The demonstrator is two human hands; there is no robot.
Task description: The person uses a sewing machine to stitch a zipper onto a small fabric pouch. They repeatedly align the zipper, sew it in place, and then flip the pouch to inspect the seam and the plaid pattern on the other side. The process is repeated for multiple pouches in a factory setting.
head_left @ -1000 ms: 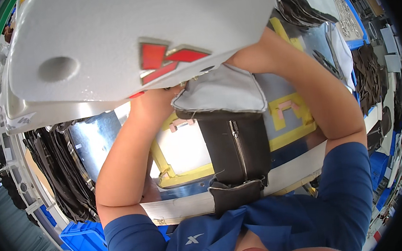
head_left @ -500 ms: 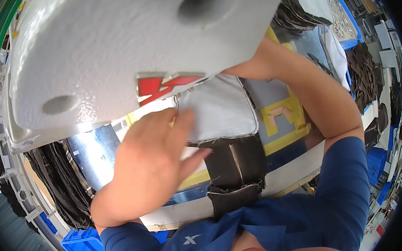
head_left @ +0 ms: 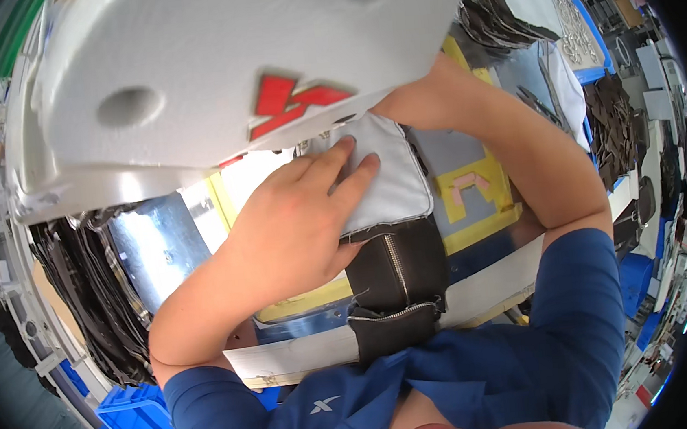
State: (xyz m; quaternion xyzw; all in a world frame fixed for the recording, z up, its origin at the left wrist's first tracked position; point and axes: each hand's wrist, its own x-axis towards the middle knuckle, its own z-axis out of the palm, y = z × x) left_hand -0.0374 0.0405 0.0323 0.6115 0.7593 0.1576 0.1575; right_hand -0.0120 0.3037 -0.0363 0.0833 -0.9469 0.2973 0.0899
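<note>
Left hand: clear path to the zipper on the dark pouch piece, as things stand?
Probably yes. The left hand rests flat on the grey fabric panel, right beside the dark pouch piece; its zipper lies uncovered just below the fingers, nothing between them.

Bright, even light, perhaps from overhead; strong fisheye bending, dark vignetted rim.

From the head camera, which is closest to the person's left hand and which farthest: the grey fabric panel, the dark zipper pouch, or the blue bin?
From the left hand:
1. Grey fabric panel: under its fingertips, touching.
2. Dark zipper pouch: just below the panel, toward the person's body.
3. Blue bin: far down at the lower left, beside the elbow.
</note>
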